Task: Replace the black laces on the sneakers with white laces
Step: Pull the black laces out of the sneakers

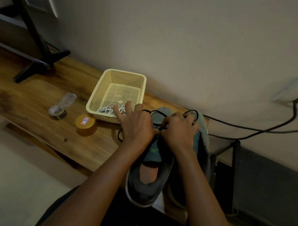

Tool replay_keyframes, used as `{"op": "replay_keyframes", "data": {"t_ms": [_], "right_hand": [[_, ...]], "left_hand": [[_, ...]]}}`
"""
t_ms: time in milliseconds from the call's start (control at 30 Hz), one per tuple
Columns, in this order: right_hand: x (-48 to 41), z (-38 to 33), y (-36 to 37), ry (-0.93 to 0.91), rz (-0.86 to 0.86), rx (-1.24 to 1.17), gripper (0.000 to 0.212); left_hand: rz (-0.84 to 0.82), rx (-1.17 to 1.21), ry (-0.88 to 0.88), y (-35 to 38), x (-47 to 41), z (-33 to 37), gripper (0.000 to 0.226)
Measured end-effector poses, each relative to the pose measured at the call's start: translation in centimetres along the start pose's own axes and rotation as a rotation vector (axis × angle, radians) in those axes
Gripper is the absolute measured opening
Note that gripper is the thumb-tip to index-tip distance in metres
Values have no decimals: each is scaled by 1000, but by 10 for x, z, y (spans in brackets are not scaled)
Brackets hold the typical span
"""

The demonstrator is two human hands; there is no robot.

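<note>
I judge this to be the opening step: getting the black cord lace (192,112) off the first of the two grey fabric sneakers (149,176), and none of the white is threaded yet. The pair sits side by side at the right end of the brown wooden table (31,95), the long axis of each shoe running straight away from me, with heels at the near edge and toes towards the wall.

My right hand (180,131) is curled tight, pinching the lace over the tongue. My left hand (136,129) has its outer fingers fanned out above the basket rim. Its thumb and forefinger are hidden where the two hands meet, so I cannot tell whether they pinch the lace too. Loops stand up beyond my knuckles, and a loose end trails onto the table beside my left wrist.

Next comes working the knot loose, then drawing the cord back out eyelet by eyelet — a steady pull along the shoe, not across it. The white cord laces (107,110) wait in the cream perforated plastic basket (119,72), just beyond my left fingers.
</note>
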State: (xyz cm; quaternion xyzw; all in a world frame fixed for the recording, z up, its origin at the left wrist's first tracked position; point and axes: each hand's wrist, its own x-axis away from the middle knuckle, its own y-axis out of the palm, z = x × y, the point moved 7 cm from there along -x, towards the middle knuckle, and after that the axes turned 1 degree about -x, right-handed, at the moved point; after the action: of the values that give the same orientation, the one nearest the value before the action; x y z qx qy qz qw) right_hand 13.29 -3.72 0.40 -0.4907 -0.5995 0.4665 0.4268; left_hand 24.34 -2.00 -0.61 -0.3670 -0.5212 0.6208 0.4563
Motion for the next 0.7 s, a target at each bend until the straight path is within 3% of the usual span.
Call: {"op": "replay_keyframes", "data": {"t_ms": [100, 367, 567, 700], "right_hand": [[0, -1, 1, 4, 10, 19, 21], [-2, 2, 2, 14, 35, 50, 23], [1, 30, -20, 271, 263, -46, 27], [-2, 16, -19, 135, 244, -101, 24]], "left_hand": [[-27, -23, -2, 1, 0, -1, 41], [1, 41, -10, 1, 0, -2, 30], [-5, 86, -32, -2, 1, -5, 22], [-4, 83, -4, -2, 1, -3, 22]]}}
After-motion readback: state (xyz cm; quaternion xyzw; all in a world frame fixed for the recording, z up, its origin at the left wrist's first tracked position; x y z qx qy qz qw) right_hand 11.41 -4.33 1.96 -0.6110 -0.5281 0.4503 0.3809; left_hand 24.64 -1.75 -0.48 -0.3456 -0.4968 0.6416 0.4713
